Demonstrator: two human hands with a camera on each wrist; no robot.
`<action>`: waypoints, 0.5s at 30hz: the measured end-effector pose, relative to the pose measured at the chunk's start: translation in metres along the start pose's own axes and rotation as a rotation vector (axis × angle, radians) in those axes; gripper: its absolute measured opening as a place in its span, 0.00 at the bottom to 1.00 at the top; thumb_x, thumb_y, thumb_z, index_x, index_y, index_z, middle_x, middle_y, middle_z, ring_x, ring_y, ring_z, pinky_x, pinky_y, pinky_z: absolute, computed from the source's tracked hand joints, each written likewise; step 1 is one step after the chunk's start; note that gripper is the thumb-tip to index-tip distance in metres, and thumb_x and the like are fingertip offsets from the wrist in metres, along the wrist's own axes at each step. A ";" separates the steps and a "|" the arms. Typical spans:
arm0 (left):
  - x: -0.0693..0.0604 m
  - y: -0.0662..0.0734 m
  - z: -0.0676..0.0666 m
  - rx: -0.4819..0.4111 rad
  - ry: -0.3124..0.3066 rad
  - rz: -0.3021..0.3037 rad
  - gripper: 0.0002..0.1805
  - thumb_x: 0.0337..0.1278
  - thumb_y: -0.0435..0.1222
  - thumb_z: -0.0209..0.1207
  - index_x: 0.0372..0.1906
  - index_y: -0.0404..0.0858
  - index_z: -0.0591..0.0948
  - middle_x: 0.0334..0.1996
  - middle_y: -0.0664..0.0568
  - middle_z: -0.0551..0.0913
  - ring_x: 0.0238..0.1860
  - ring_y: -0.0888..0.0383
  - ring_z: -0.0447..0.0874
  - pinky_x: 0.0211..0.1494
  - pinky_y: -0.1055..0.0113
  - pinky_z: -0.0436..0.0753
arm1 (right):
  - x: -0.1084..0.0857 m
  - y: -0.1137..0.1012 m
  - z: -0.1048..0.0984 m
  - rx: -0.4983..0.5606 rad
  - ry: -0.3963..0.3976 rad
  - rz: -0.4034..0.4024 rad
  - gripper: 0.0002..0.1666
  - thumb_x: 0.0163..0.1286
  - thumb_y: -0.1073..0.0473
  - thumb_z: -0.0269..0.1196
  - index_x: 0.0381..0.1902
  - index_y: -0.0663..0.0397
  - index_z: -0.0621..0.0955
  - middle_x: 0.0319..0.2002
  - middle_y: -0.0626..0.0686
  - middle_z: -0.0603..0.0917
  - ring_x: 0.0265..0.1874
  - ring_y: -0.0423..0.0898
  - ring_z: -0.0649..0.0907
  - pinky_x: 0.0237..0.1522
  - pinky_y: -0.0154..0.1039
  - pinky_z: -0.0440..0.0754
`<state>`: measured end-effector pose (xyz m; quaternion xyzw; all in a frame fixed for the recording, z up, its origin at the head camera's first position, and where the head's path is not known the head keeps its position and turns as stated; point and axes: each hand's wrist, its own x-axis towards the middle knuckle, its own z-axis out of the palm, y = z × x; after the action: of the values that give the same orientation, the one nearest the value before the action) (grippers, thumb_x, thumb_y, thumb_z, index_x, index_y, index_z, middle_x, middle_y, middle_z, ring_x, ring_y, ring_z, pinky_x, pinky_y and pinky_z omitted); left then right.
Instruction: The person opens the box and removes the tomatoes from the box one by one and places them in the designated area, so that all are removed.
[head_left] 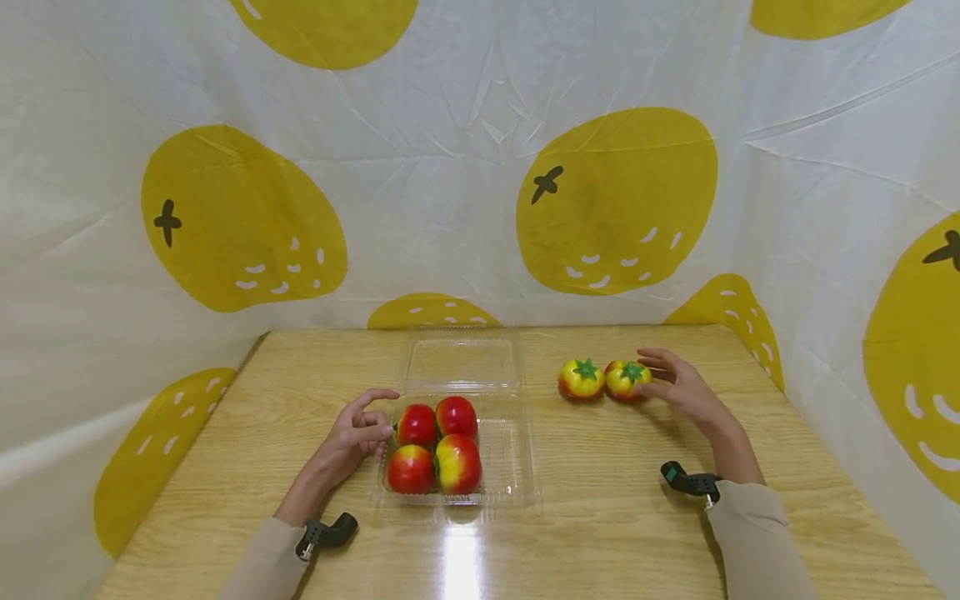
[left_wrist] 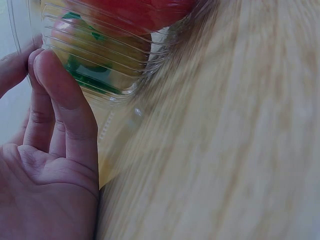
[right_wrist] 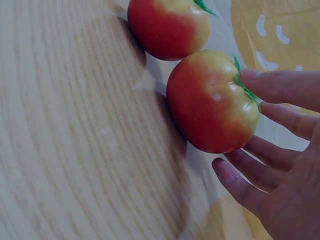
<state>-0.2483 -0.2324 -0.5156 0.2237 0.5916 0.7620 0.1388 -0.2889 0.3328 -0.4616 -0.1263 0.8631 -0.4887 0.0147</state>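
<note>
A clear plastic clamshell box (head_left: pixel 502 467) lies open on the table with several red and yellow toy tomatoes (head_left: pixel 457 463) in its left part. My left hand (head_left: pixel 356 429) is at the box's left side and pinches its rim between thumb and fingers, as the left wrist view shows. On the right, two more tomatoes sit side by side, green leaves up. My right hand (head_left: pixel 678 387) reaches round the right-hand tomato (right_wrist: pixel 212 102) with fingers spread and nearly straight. Its thumb is at the green leaf; whether the other fingertips touch the fruit I cannot tell. The second tomato (head_left: pixel 581 380) stands just left of it.
The box's clear lid (head_left: pixel 462 362) is folded back toward the rear of the table. A white cloth (head_left: pixel 435 225) with yellow fruit prints hangs behind and along both sides. The wooden tabletop (head_left: pixel 600 517) reaches toward me. Black camera mounts sit on both wrists.
</note>
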 end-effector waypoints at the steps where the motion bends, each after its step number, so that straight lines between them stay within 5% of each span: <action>1: 0.000 0.000 0.000 0.000 -0.001 0.001 0.26 0.68 0.23 0.51 0.68 0.40 0.67 0.25 0.59 0.84 0.21 0.65 0.80 0.26 0.73 0.84 | 0.000 -0.001 -0.001 -0.002 0.002 0.000 0.42 0.72 0.61 0.66 0.77 0.68 0.61 0.72 0.76 0.67 0.70 0.76 0.69 0.55 0.23 0.75; 5: 0.000 0.000 0.000 -0.001 -0.006 0.008 0.26 0.68 0.23 0.51 0.68 0.40 0.67 0.25 0.59 0.84 0.21 0.65 0.81 0.26 0.73 0.84 | -0.001 -0.004 -0.003 -0.023 0.002 -0.002 0.42 0.73 0.61 0.66 0.77 0.67 0.61 0.72 0.76 0.67 0.71 0.75 0.68 0.64 0.45 0.78; 7: 0.000 0.000 0.000 -0.002 -0.011 0.011 0.26 0.68 0.23 0.51 0.68 0.39 0.67 0.25 0.59 0.84 0.21 0.65 0.80 0.26 0.73 0.84 | -0.002 -0.006 -0.005 -0.027 0.004 -0.004 0.42 0.73 0.61 0.66 0.77 0.66 0.61 0.73 0.76 0.66 0.71 0.75 0.68 0.64 0.47 0.78; 12: 0.001 0.000 -0.001 0.003 -0.009 0.008 0.26 0.68 0.23 0.51 0.68 0.38 0.66 0.25 0.59 0.84 0.21 0.65 0.81 0.26 0.73 0.85 | -0.003 -0.012 -0.009 -0.034 0.015 -0.018 0.41 0.73 0.62 0.65 0.78 0.65 0.60 0.73 0.76 0.66 0.71 0.74 0.68 0.53 0.22 0.74; 15: 0.001 0.000 -0.001 0.005 -0.007 0.005 0.26 0.68 0.23 0.51 0.69 0.37 0.66 0.25 0.59 0.84 0.21 0.64 0.81 0.26 0.73 0.85 | -0.004 -0.017 -0.010 -0.039 0.020 -0.033 0.41 0.74 0.62 0.65 0.78 0.65 0.61 0.73 0.75 0.66 0.71 0.74 0.69 0.51 0.17 0.71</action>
<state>-0.2493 -0.2328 -0.5160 0.2280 0.5926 0.7600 0.1384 -0.2829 0.3342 -0.4425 -0.1359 0.8704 -0.4733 -0.0045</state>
